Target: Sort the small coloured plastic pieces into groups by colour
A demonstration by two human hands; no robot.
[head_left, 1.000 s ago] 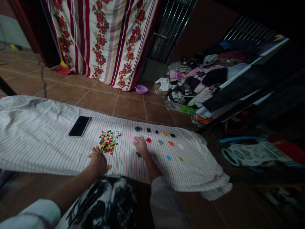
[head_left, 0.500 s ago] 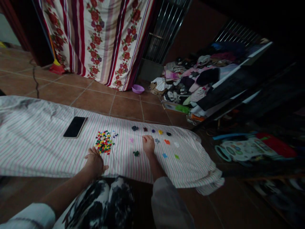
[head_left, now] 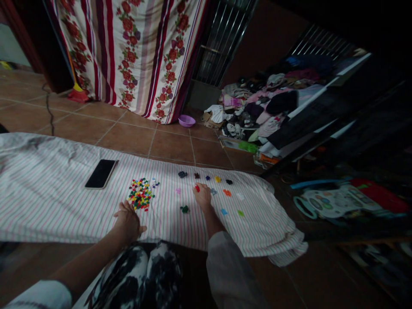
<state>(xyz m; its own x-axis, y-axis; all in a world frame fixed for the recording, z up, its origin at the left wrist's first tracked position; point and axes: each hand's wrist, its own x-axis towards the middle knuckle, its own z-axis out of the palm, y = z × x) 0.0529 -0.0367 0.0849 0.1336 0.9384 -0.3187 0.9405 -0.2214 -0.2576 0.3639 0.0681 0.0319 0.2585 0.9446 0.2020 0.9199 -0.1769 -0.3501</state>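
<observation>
My left hand (head_left: 127,223) rests on the striped cloth (head_left: 64,206), fingers spread and nothing held, just below a mixed heap of small coloured pieces (head_left: 140,194). Red pieces (head_left: 197,188) show at the bunched fingertips of my right hand (head_left: 203,197); how many are pinched or lie on the cloth is unclear. Around it are small groups: dark grey (head_left: 182,174), dark brown (head_left: 197,175), purple (head_left: 207,177), yellow (head_left: 217,179), black (head_left: 228,182), pink (head_left: 178,191), grey-blue (head_left: 213,191), orange (head_left: 227,192), white (head_left: 240,196), dark green (head_left: 184,209), blue (head_left: 224,211), lime green (head_left: 240,213).
A phone (head_left: 101,174) lies on the cloth left of the heap. Beyond the cloth are a purple basin (head_left: 186,121), a floral curtain (head_left: 128,56) and a pile of clothes (head_left: 267,103). A toy panel (head_left: 334,199) is at the right.
The fingers of my right hand have shifted slightly, and more red shows at their tips. My left hand stays beside the heap. The view has moved a little.
</observation>
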